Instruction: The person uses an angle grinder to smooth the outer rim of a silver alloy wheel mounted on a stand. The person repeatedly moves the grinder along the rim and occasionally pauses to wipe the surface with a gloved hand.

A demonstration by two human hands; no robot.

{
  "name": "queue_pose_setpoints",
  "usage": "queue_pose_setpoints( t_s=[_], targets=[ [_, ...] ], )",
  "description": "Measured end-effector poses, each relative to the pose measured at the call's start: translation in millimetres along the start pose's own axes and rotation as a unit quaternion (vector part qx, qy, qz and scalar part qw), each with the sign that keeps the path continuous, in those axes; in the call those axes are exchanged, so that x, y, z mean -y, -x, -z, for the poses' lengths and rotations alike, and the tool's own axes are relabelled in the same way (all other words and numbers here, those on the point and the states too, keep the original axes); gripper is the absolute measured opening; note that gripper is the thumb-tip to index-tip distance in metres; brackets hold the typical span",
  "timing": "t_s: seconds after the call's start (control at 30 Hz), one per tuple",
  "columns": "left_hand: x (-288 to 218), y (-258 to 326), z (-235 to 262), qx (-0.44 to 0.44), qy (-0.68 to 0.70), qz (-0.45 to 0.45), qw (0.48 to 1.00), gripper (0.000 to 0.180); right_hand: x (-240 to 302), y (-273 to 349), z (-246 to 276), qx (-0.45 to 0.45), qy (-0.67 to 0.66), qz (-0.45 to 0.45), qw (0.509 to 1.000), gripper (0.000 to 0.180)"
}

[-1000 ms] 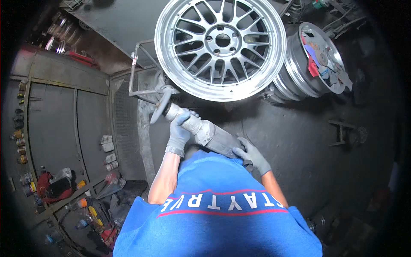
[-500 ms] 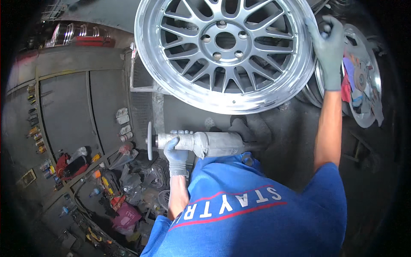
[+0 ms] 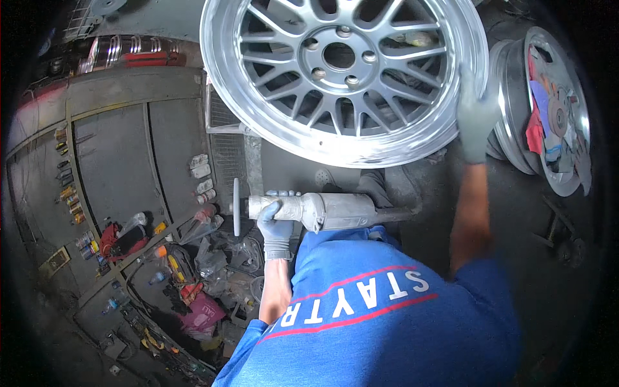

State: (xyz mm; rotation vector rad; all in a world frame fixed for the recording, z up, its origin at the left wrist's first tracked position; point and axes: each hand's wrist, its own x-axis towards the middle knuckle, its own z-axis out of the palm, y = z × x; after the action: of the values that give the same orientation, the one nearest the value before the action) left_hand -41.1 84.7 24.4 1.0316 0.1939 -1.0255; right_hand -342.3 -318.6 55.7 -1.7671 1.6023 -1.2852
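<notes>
My left hand point(image 3: 277, 222), in a grey glove, is wrapped round the taped neck of a grey angle grinder point(image 3: 345, 211). The tool lies sideways across my front, its disc point(image 3: 236, 207) standing upright at the left end. Above it is a large silver wheel rim point(image 3: 348, 153) with many spokes and a polished lip. At the rim's right edge, my gloved right hand point(image 3: 478, 122) overlaps the lip. Motion smears its fingers, so their grip does not show.
To the right stand further wheel rims point(image 3: 512, 122), the outer one holding cloths and worn discs. A metal panel point(image 3: 113, 168) lies left, with small bottles along its edges. Bags, including a pink bag point(image 3: 200, 315), and loose tools clutter the lower left.
The wheel rim has turned clockwise, its small lip hole shifting left. My right hand has moved down and left along the rim's edge. My left hand still holds the grinder.
</notes>
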Motion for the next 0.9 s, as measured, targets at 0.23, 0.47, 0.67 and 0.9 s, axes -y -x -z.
queue_pose_setpoints(
  t_s=[0.23,0.47,0.67,0.9],
  targets=[
    [-23.2,-16.8,1.0,0.068,0.009,0.058,0.996,0.037,-15.8,111.5,-29.3,-0.11,-0.087,-0.134,0.981,0.034],
    [-42.6,-50.1,27.0,0.171,-0.016,0.107,0.979,0.04,-14.9,264.2,7.8,0.267,-0.039,-0.18,0.946,0.037],
    [-62.8,-70.0,30.2,0.246,-0.076,0.172,0.951,0.04,47.1,433.1,7.1,0.479,-0.147,-0.267,0.823,0.108],
    [-31.1,-74.2,3.0,0.241,-0.122,0.219,0.938,0.03,53.5,484.4,31.4,0.37,-0.205,-0.343,0.839,0.099]
  ],
)
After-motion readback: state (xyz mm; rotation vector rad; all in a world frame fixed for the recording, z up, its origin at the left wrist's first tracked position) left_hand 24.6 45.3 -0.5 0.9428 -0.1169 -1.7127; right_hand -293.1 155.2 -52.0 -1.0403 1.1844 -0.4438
